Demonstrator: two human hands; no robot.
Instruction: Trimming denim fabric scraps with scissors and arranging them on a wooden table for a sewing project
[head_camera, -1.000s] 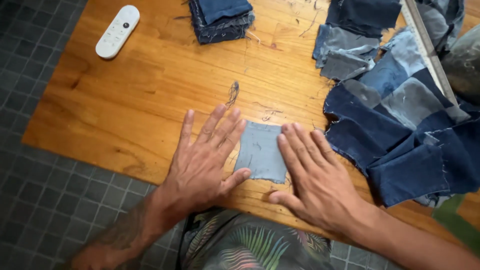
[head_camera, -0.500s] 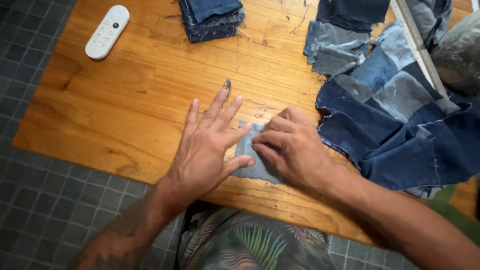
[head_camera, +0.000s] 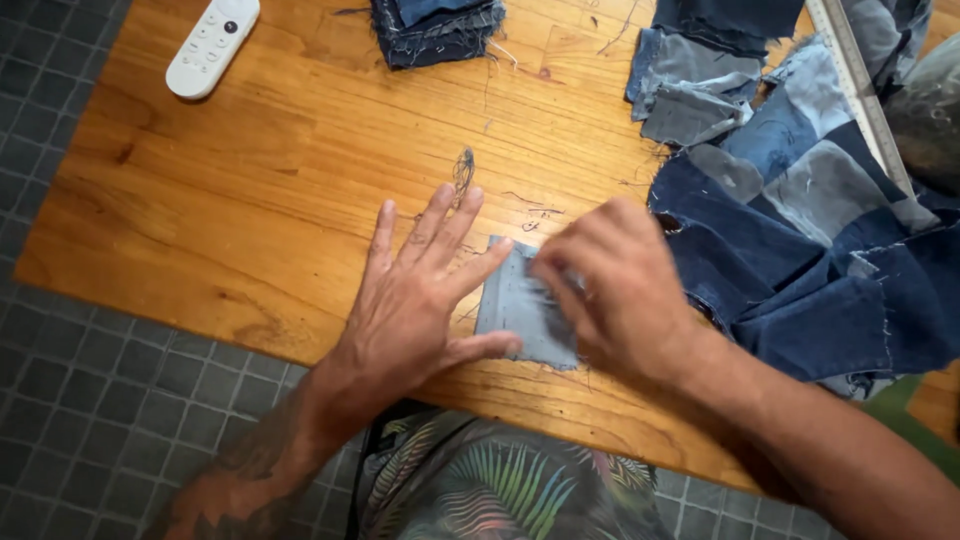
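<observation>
Head view: left hand (head_camera: 418, 300) lies flat, fingers spread, pinning the denim patch (head_camera: 522, 312); right hand (head_camera: 615, 290), curled and blurred, pinches the patch's right edge.

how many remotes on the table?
1. A white remote lies at the wooden table's far left corner, apart from both hands and the denim. Anything under the denim pile on the right would be hidden.

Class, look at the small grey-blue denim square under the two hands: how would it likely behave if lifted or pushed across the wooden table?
The denim square is thin cloth lying flat, so it would probably droop when lifted. It looks light. Its frayed edge suggests threads may shed. The left hand lies flat at its edge and the right hand on it, so it might otherwise slide on the smooth table.
</observation>
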